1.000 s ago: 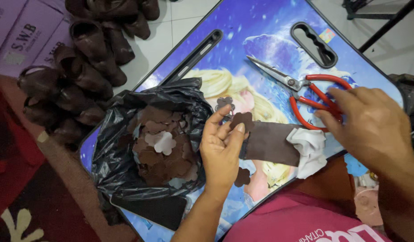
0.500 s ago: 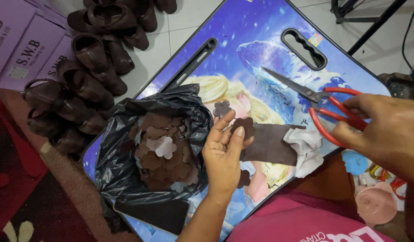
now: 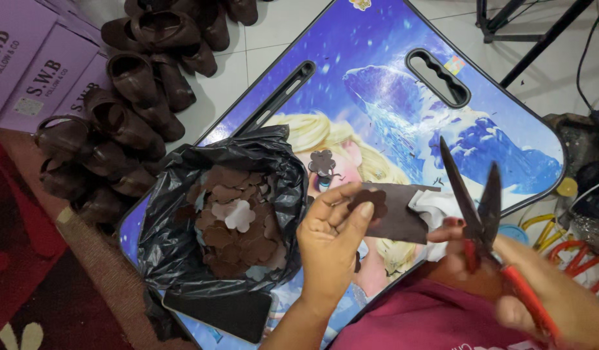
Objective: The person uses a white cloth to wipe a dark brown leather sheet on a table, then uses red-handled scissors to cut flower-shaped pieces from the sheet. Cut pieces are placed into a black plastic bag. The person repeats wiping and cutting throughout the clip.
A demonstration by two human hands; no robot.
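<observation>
My left hand pinches a small brown flower-shaped cutout over a strip of brown material lying on the blue picture-printed folding table. My right hand holds red-handled scissors with the blades apart and pointing up, just right of the strip. A black plastic bag on the table's left holds several brown flower cutouts, one of them pale. Another brown flower lies loose on the table above my left hand.
Several dark brown shoes are piled on the tiled floor at the left, beside purple boxes. A black flat piece lies at the table's near edge. Cables and small items clutter the right; a black stand's legs are top right.
My right hand lifted the scissors off the table and brought them toward me, blades now apart and upright. My left hand stayed by the brown strip, holding the flower cutout.
</observation>
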